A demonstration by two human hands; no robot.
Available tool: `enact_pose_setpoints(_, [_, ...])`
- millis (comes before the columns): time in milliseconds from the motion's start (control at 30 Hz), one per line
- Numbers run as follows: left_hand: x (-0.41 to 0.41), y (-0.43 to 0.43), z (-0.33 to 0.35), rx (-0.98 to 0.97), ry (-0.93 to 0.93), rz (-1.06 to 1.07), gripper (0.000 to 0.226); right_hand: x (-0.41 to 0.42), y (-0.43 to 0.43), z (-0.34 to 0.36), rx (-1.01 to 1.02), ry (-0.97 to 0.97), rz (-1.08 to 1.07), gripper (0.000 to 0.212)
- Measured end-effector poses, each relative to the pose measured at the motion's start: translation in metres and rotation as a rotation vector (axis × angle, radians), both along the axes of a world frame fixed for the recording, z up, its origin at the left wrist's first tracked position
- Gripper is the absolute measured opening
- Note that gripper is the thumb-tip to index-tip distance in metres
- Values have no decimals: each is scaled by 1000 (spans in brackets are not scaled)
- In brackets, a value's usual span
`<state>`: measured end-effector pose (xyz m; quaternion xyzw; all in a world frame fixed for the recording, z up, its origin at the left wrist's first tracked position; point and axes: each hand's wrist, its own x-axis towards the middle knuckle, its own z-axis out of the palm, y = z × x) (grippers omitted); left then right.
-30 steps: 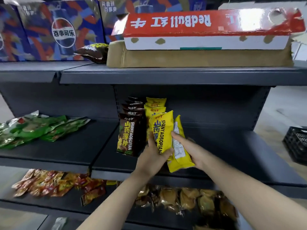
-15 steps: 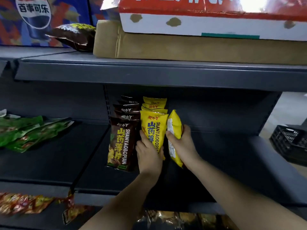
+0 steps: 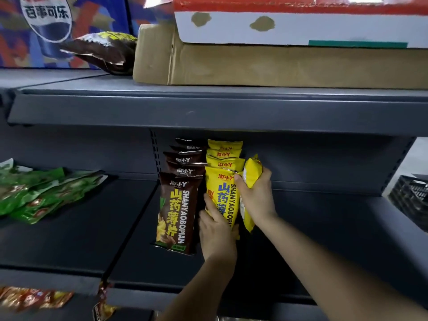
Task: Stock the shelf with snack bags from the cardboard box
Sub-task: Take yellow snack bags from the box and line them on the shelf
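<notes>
Snack bags in glossy green film (image 3: 34, 193) lie flat at the far left of the dark grey metal shelf (image 3: 335, 212). Toward the middle, a row of tall brown foil bags (image 3: 178, 212) stands upright, front to back. A row of matching yellow foil bags (image 3: 223, 164) stands touching it on the right. The left hand (image 3: 217, 235) curls its fingers round the lower part of the front yellow bag (image 3: 223, 195), steadying it. The right hand (image 3: 254, 200) is clamped round one more yellow bag (image 3: 252, 170), turned edge-on against the row's right side. Two rows look well filled, and this bag is not yet seated. The brown cardboard box (image 3: 254, 66) sits on the shelf above with its contents hidden, so what remains cannot be told. Right of the hands the deck lies open to its end, with room for another row. The upper shelf's front lip (image 3: 208, 112) overhangs and limits headroom. A black plastic crate (image 3: 410, 198) stands beyond the shelf end.
</notes>
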<state>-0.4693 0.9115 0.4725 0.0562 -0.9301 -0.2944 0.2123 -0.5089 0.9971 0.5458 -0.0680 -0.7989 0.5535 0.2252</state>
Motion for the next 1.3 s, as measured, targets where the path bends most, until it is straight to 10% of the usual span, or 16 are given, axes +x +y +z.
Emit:
enact_pose_setpoints(367, [-9, 2, 26, -540, 509, -158, 72, 7, 27, 6, -192, -2, 9, 40])
enact_pose_setpoints(1000, [-43, -16, 27, -677, 435, -262, 55, 29, 20, -15, -125, -128, 58, 46])
enact_pose_setpoints(1100, [-28, -22, 37, -572, 466, -371, 57, 42, 15, -12, -69, -63, -33, 36])
enact_pose_setpoints(1300, [18, -14, 71, 239, 329, -620, 64, 78, -4, -14, 133, 116, -78, 60])
